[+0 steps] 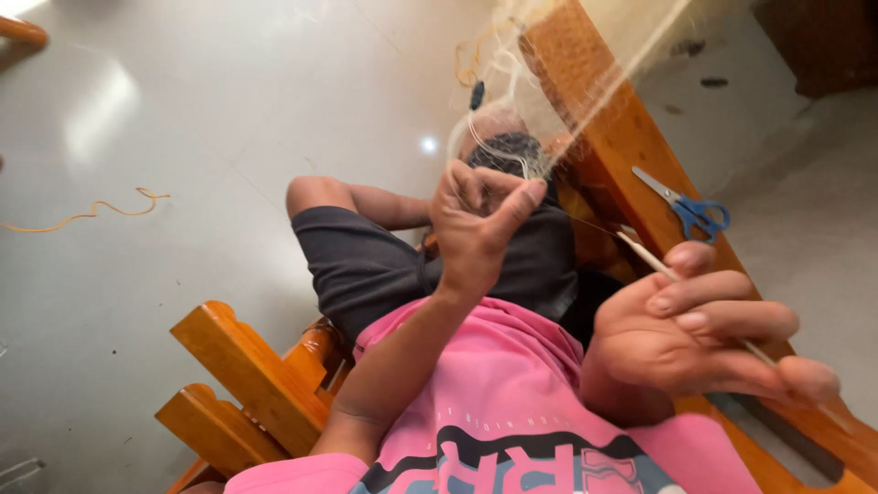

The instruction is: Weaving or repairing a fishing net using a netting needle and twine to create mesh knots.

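My left hand (480,224) is raised in the middle of the view, its fingers pinched on pale fine netting (512,110) that hangs down from a wooden beam (608,119). My right hand (700,343) sits lower at the right, closed around a thin pale netting needle (654,263) whose tip points toward the netting. A thin line runs from the needle to my left hand.
Blue-handled scissors (690,209) lie on the wooden beam just above my right hand. I sit on a wooden chair (247,384), in a pink shirt and dark shorts. An orange cord (101,210) lies on the pale tiled floor at left.
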